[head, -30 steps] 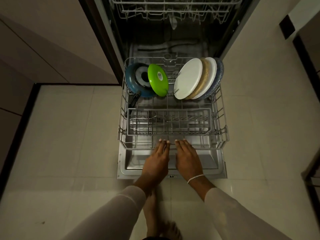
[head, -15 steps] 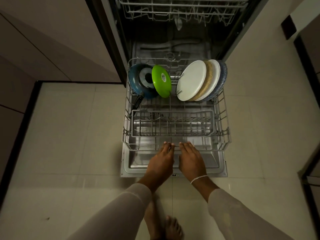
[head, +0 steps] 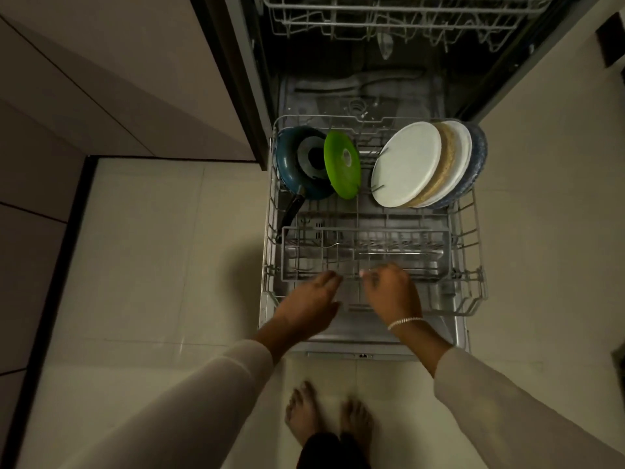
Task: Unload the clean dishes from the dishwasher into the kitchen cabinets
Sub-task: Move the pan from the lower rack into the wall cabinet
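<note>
The rack (head: 475,231) is sitting pulled out over the open dishwasher door (head: 365,335). At 1 o'clock in it, white plates (head: 406,164) are standing on edge. At 11 o'clock, a blue pan (head: 292,164) is standing just beside a green dish (head: 341,165). At 6 o'clock, both hands are hovering by the cutlery basket (head: 422,255). The left hand (head: 311,302) is holding nothing, fingers straight and close together. The right hand (head: 392,292) is bending its fingers down, but it is too blurry to tell if they are gripping.

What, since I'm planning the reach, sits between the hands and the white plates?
Head view: the wire cutlery basket, then a bare stretch of lower rack before the white plates.
</note>
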